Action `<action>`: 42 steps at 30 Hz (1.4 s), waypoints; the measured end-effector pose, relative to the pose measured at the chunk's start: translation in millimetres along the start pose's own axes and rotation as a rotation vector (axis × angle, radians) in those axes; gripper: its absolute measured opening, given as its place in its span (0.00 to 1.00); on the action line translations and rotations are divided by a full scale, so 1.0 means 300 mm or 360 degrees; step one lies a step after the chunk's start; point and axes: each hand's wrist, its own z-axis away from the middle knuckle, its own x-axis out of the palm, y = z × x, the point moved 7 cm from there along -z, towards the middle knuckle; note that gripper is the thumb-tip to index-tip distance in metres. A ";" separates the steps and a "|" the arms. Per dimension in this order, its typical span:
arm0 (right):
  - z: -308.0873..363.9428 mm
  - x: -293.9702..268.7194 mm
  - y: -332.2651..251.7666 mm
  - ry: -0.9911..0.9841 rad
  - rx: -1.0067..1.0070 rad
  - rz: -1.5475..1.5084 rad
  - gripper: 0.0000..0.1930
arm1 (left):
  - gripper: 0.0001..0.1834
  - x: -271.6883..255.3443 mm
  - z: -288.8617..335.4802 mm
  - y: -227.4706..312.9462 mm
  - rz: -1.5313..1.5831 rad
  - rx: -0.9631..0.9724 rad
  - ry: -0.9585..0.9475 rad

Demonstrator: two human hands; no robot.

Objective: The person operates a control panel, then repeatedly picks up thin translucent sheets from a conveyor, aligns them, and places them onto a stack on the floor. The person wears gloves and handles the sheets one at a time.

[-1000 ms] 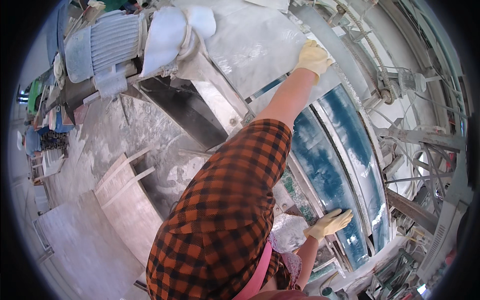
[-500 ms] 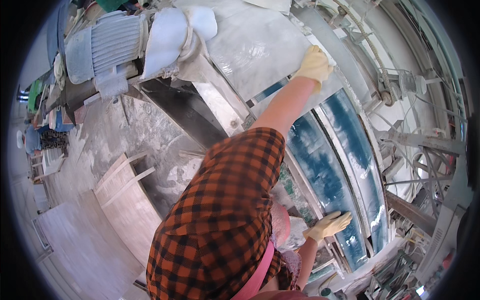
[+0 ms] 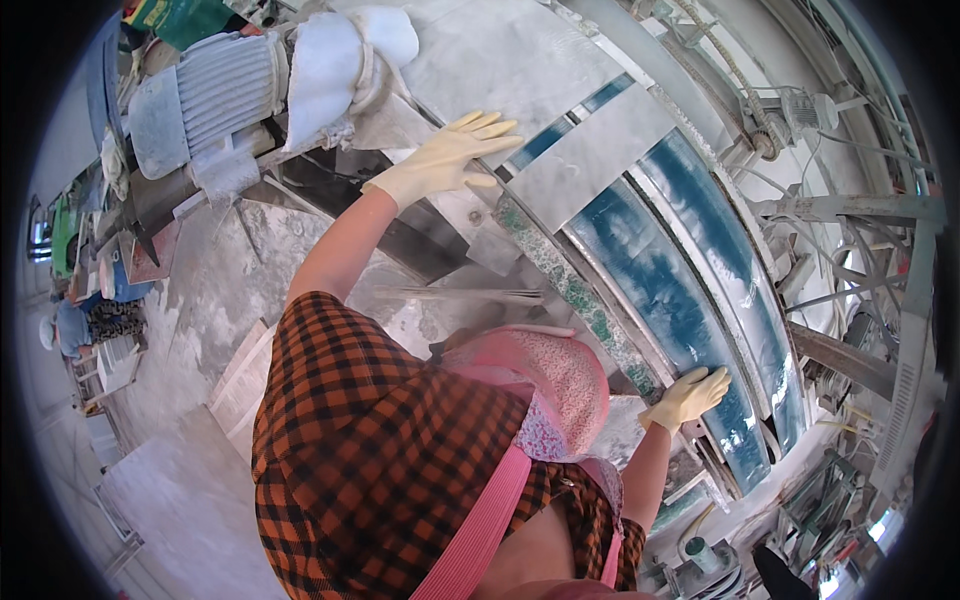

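My left hand (image 3: pixel 445 160), in a cream rubber glove, is open with its fingers spread. It hovers over or rests at the near edge of a large pale grey sheet (image 3: pixel 510 55); contact cannot be told. A narrower grey sheet (image 3: pixel 600 155) lies beside it across the blue conveyor belts, with a strip of blue showing between the two. My right hand (image 3: pixel 690 397), gloved the same way, lies open with fingers stretched over the near blue belt (image 3: pixel 645 270), farther right along the machine. Neither hand holds anything.
A second blue belt (image 3: pixel 730 230) runs parallel on the far side, past a pale rail. Metal frames, rods and cables (image 3: pixel 850 210) stand beyond it. Padded, ribbed light-blue covers (image 3: pixel 232 90) lie at the upper left. Wooden boards (image 3: pixel 250 385) and a dusty floor (image 3: pixel 240 250) are behind me.
My left hand has left the sheet's far edge and come back to the near edge, its fingers spreading. My right hand stays over the near belt. The view has shifted with my head.
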 end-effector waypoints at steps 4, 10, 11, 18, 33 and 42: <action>-0.008 -0.005 -0.003 0.0010 0.0005 -0.0010 0.18 | 0.41 -0.005 -0.023 -0.008 0.0066 -0.0040 0.0008; -0.011 -0.003 -0.019 -0.0011 0.0068 -0.0023 0.19 | 0.41 0.017 -0.041 -0.023 -0.0111 0.0059 0.0042; -0.009 -0.005 -0.018 -0.0015 0.0098 -0.0055 0.18 | 0.41 0.026 -0.040 -0.025 -0.0116 0.0052 0.0033; -0.004 -0.021 -0.043 0.0141 0.0019 0.0031 0.15 | 0.37 0.009 -0.074 0.002 -0.0150 0.0050 -0.0134; 0.008 0.029 0.008 0.0074 0.0162 -0.0024 0.19 | 0.28 0.421 -0.207 0.867 0.0217 0.0449 0.0241; 0.020 0.013 -0.001 0.0054 0.0181 -0.0253 0.21 | 0.27 0.493 -0.204 0.904 -0.0004 0.0438 0.0205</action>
